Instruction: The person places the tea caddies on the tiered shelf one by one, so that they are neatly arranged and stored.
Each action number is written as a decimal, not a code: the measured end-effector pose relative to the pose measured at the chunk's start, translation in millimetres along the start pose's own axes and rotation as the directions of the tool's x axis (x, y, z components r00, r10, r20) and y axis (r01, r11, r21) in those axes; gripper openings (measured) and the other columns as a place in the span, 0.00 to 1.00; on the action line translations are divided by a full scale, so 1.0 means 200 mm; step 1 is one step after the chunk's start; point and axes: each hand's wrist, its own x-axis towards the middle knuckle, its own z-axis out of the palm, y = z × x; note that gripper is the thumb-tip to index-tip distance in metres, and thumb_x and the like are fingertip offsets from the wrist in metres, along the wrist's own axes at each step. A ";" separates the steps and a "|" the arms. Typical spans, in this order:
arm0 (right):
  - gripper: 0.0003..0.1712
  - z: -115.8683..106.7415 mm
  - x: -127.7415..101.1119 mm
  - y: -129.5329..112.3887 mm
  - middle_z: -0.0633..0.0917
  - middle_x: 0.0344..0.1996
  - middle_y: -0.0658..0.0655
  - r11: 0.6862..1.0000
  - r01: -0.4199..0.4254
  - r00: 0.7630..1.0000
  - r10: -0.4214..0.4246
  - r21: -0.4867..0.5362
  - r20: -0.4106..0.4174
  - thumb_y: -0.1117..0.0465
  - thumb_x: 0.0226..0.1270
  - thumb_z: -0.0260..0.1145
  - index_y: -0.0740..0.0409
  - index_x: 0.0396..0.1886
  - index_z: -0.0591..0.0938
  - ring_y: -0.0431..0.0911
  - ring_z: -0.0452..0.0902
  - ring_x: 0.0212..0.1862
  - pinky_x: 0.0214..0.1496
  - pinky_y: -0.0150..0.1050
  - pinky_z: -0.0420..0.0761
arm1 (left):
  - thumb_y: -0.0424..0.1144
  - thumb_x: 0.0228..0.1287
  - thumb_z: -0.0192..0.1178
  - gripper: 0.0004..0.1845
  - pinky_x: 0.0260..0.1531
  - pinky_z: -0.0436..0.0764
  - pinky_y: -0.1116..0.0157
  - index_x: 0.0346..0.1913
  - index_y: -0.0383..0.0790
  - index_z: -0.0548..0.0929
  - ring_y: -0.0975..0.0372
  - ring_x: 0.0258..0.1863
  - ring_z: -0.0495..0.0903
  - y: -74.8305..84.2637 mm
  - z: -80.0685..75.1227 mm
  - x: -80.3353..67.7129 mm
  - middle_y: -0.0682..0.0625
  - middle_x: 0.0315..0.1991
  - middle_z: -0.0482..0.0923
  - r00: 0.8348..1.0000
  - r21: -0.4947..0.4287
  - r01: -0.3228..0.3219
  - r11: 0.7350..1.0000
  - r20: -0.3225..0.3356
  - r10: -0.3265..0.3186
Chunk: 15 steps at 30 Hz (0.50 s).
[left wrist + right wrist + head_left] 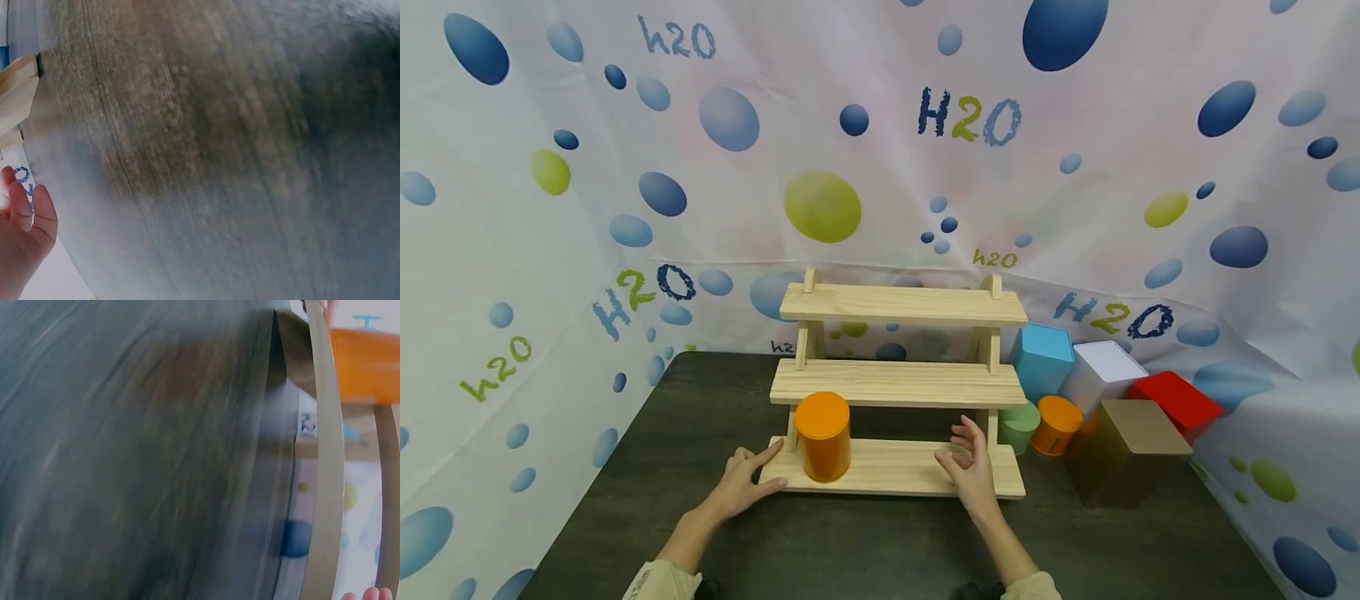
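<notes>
reading "h2o" in blue and green all over the bubble-print backdrop behind the wooden shelf (898, 383). standing on a dark tabletop (880, 542). orange tin (823, 437) on the shelf's lowest step, left end. left hand (747, 482) flat-fingered at that step's left corner, right hand (970, 465) relaxed, empty, over its right part. wrist views badly blurred.
</notes>
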 end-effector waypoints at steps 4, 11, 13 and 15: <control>0.37 -0.08 0.00 0.01 0.69 0.55 0.65 0.999 -0.023 0.999 0.022 -0.035 -0.044 0.69 0.61 0.63 0.67 0.68 0.58 0.39 0.68 0.51 0.52 0.32 0.71 | 0.50 0.54 0.66 0.39 0.35 0.56 0.62 0.68 0.41 0.65 0.55 0.37 0.56 0.00 0.00 0.00 0.45 0.36 0.60 1.000 0.004 0.022 1.000 0.009 -0.022; 0.36 -0.20 0.00 0.02 0.69 0.55 0.66 0.999 -0.044 0.992 0.041 -0.027 -0.115 0.70 0.61 0.62 0.66 0.68 0.58 0.32 0.68 0.48 0.49 0.23 0.69 | 0.49 0.54 0.66 0.39 0.35 0.57 0.62 0.68 0.42 0.65 0.55 0.37 0.57 0.01 0.00 0.00 0.44 0.37 0.61 0.999 0.009 0.039 0.999 0.018 -0.040; 0.36 -0.22 0.00 0.02 0.69 0.55 0.66 0.999 -0.052 0.988 0.050 -0.015 -0.143 0.71 0.61 0.62 0.66 0.68 0.58 0.31 0.68 0.47 0.48 0.20 0.69 | 0.49 0.54 0.66 0.39 0.35 0.56 0.62 0.68 0.42 0.65 0.55 0.37 0.57 0.01 0.00 0.00 0.44 0.37 0.61 0.999 0.009 0.041 0.999 0.017 -0.041; 0.36 -0.24 0.01 0.03 0.69 0.54 0.66 0.998 -0.059 0.984 0.058 -0.002 -0.167 0.71 0.62 0.61 0.67 0.68 0.57 0.30 0.68 0.46 0.47 0.18 0.69 | 0.49 0.54 0.66 0.39 0.34 0.56 0.62 0.68 0.42 0.65 0.55 0.36 0.57 0.01 0.00 0.00 0.44 0.36 0.61 0.999 0.009 0.041 0.999 0.016 -0.041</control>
